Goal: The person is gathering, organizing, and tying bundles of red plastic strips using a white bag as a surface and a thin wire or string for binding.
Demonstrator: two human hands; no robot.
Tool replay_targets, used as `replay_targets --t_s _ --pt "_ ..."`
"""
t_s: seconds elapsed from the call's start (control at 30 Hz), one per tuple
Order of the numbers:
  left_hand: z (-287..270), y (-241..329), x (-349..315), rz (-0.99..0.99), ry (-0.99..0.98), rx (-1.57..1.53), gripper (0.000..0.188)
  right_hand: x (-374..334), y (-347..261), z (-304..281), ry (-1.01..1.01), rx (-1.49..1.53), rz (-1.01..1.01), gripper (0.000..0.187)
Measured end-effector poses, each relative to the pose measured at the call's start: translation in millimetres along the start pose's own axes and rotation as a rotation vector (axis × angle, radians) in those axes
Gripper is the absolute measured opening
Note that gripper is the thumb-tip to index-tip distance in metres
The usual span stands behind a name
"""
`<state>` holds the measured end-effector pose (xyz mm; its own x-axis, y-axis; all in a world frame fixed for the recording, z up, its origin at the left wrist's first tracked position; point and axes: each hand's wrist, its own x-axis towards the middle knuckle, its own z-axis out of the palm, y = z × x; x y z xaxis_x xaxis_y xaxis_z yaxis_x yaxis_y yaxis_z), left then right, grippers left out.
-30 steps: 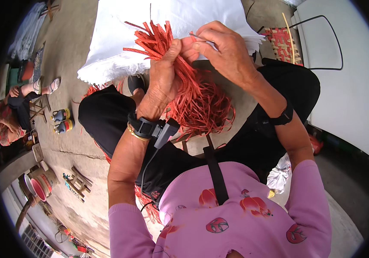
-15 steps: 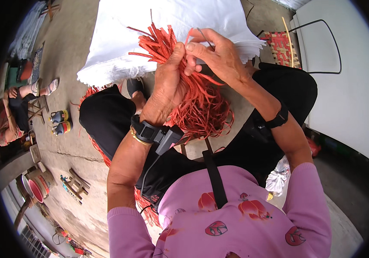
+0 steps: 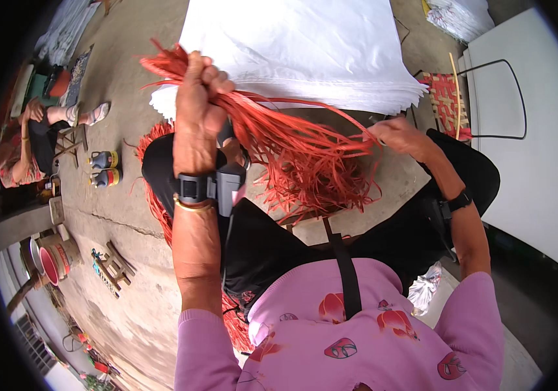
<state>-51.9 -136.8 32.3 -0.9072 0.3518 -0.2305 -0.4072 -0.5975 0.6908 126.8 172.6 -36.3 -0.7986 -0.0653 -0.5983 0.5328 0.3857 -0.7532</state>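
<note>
Stretching between clenched left hand [image 3: 201, 91] and pinching right hand [image 3: 401, 136], red strands [image 3: 256, 125] gripped by both.

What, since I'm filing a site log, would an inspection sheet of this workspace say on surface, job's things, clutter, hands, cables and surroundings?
Surface: stacked white cloth-like sheets, edges frayed.
Job's things: bundle of long, flat red strips, fanning out rightward; tangled red heap below.
Clutter: two dark jugs with yellow and red bands and small wooden frame on grey concrete floor.
Hands: left hand shut around the bundle; right hand pinching some strip ends.
Cables: thin dark cable below black device on left wrist.
Surroundings: seated person at left; red-and-tan woven seat and large white panel at right.
</note>
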Motion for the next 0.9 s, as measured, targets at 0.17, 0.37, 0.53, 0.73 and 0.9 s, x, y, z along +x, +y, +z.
replay_targets --t_s 0.17,0.37,0.53,0.73,0.9 --pt "32 -45 -21 -0.094 -0.005 0.212 0.032 -29 -41 -20 0.403 -0.577 -0.250 0.061" --pt "53 -49 -31 -0.216 -0.013 0.136 0.024 -58 -93 -32 0.468 -0.529 -0.182 0.033" --pt "56 -65 -34 -0.281 -0.071 0.306 0.030 -33 -125 -5 0.506 -0.025 -0.508 0.027" --pt "60 -83 -36 -0.384 -0.084 0.402 0.025 10 -144 31 0.395 0.293 -0.645 0.030" --pt "56 -92 -37 -0.423 -0.064 0.409 0.020 23 -135 42 0.393 0.382 -0.577 0.022"
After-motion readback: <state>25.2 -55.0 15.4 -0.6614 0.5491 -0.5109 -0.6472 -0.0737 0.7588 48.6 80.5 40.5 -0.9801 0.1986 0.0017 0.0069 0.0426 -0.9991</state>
